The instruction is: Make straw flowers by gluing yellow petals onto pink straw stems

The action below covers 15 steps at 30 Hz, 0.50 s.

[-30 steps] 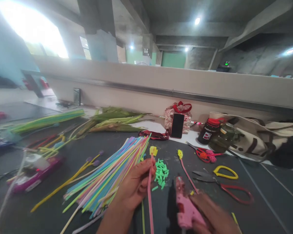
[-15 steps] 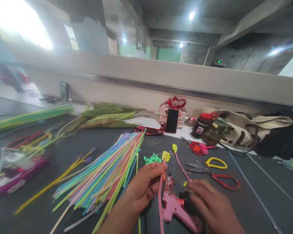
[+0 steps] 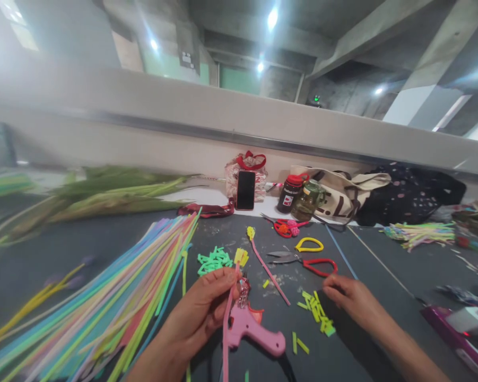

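My left hand [image 3: 207, 307] pinches a pink pipe cleaner [image 3: 226, 334] upright, just below a tuft of short yellow pieces [image 3: 241, 257] at its top. Beside it a pink glue gun [image 3: 258, 331] lies on the dark table. My right hand [image 3: 348, 297] hovers to the right with its fingers curled together; whether anything is between the fingertips is hidden. Just left of that hand is a small heap of yellow-green cut pieces [image 3: 316, 310]. A second pink pipe cleaner [image 3: 268, 273] with a yellow tip lies farther back. Green cut pieces [image 3: 215, 261] are piled behind my left hand.
Long pastel pipe cleaners [image 3: 143, 281] spread across the left. Scissors with red and yellow handles [image 3: 320, 265] lie open, a smaller red pair [image 3: 282, 227] behind. A phone [image 3: 245, 190], bottles [image 3: 289, 195] and a tote bag [image 3: 338, 199] line the back. A purple power strip [image 3: 453, 339] sits at right.
The view has swung to the right. My right hand has moved from over the glue gun area to the right, beside the yellow-green pieces. My left hand still grips the pink pipe cleaner.
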### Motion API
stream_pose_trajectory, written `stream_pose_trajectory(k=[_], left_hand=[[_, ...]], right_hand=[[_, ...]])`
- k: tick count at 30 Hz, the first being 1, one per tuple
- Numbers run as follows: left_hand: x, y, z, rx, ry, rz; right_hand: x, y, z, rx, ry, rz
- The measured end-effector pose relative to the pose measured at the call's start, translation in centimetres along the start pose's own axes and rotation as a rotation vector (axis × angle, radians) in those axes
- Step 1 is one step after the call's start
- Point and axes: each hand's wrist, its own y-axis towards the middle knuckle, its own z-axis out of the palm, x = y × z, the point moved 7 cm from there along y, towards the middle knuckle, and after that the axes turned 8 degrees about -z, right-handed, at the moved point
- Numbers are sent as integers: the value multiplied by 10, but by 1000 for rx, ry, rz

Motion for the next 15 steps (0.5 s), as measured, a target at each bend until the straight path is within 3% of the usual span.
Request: stream_pose_trajectory(k=[7,15], left_hand=[[5,1,4,-5,8,-8],[10,6,0,33,-16,3]], right_hand=[[11,1,12,67,-41,-195],[20,-1,4,20,-64,-217]])
